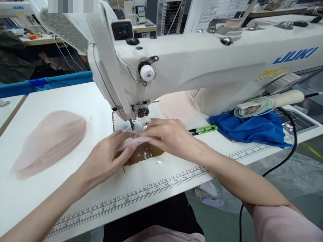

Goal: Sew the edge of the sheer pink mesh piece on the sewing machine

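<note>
Left hand [111, 156] and right hand [165, 134] pinch cloth [144, 139], seemingly part-sewn; another piece [54, 141] lies toward the tabletop [40, 102]'s left edge.

Fabric [143, 139] before presser foot [132, 126], snips [205, 129] to the right

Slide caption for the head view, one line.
Left hand and right hand hold pale fabric at a JUKI sewing machine; green snips and blue cloth lie to the right.
</note>
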### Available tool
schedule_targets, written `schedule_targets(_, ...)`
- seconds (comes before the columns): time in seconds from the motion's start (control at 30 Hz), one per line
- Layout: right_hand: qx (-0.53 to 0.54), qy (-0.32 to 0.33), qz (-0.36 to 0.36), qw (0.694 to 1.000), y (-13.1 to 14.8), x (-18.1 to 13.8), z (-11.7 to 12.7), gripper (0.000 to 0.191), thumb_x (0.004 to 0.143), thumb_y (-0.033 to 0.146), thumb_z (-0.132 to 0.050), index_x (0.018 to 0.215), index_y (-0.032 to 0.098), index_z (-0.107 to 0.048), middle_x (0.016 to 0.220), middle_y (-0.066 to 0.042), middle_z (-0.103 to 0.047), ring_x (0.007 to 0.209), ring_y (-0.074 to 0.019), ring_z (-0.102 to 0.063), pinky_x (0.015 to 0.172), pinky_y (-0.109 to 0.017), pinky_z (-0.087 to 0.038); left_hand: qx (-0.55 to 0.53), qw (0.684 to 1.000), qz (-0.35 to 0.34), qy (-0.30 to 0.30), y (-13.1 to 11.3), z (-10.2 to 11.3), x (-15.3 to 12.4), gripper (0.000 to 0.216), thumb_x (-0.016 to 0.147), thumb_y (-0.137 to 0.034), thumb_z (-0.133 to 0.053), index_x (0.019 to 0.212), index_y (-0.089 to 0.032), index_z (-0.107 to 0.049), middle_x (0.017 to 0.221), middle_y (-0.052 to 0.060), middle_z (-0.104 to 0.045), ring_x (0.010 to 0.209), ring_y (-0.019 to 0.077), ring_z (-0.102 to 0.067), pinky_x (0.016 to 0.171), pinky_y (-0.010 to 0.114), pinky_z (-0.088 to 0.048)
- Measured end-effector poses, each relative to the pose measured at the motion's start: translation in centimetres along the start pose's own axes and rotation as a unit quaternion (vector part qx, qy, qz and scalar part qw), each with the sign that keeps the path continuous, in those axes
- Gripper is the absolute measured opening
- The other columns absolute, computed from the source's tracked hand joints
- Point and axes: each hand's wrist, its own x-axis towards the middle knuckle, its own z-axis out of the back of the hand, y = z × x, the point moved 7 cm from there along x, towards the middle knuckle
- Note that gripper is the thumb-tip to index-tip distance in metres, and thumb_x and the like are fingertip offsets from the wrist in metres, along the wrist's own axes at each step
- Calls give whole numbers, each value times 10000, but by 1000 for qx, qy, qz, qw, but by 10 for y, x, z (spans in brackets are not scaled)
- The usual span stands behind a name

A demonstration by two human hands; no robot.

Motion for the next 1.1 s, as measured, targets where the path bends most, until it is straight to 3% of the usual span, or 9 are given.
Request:
schedule_targets(0.07,-10,-69,8,998,-2,-1,6,203,960,231,-553,1004,232,-751,933,-16,-677,656,-85,-556,496,-229,-232,15,999,22,37,6,0,8,380,910,-513,-446,1017,-219,-661,931,35,-654,676,168,-594,602,294,-454)
schedule_targets(0.17,-22,-108,11,994,-4,-1,5,228,976,246,-533,1036,225,-751,904,-10,-703,643,-87,-570,483,-224,-235,21,997,38,56,15,-1,16,372,901,-515,-470,887,-208,-680,864,24,-636,587,131,-535,542,275,-397)
schedule_targets(0.33,-34,-75,-23,996,-7,2,-3,276,1007,296,-480,1006,223,-746,825,-2,-741,688,-118,-639,518,-241,-246,-27,997,26,63,20,-3,20,389,925,-485,-454,754,-189,-639,740,-5,-572,493,82,-434,463,250,-317)
schedule_targets(0.5,-39,-10,-36,999,-5,1,-4,255,970,244,-502,889,221,-742,724,16,-718,618,-112,-601,520,-255,-228,-62,995,-49,57,13,-4,13,463,983,-430,-394,664,-174,-610,708,-12,-494,507,71,-434,472,239,-345)
schedule_targets(0.63,-56,69,13,996,4,-2,-12,199,866,144,-591,725,195,-722,762,11,-717,694,-138,-591,533,-275,-264,57,982,-178,-19,-2,-11,-4,368,992,-309,-394,836,-185,-703,813,24,-565,579,92,-512,526,244,-416)
schedule_targets(0.77,-96,104,104,984,17,-4,-22,176,840,106,-629,703,163,-724,979,-38,-742,1020,-228,-585,785,-342,-402,217,924,-290,-123,-22,-22,-27,272,965,-229,-467,1048,-148,-713,778,57,-621,634,162,-569,516,286,-436)
schedule_targets(0.87,-99,138,112,979,18,-5,-31,178,852,82,-607,739,153,-725,967,-38,-753,1034,-226,-591,869,-372,-409,291,896,-298,-152,-28,-27,-35,265,930,-139,-518,1137,-126,-682,998,112,-719,861,249,-658,669,370,-495)
schedule_targets(0.97,-89,145,108,980,18,-5,-34,196,864,70,-593,748,152,-728,927,-30,-765,996,-208,-611,876,-366,-420,300,900,-284,-138,-26,-29,-37,306,948,-130,-496,1217,-127,-640,1293,146,-647,1166,297,-613,908,465,-473)
schedule_targets(1.1,-79,131,105,983,17,-6,-32,166,857,66,-608,826,152,-747,985,-24,-770,992,-206,-622,878,-367,-430,280,912,-276,-115,-20,-31,-37,332,986,-162,-437,1268,-141,-611,1268,136,-664,1208,277,-608,1070,525,-380)
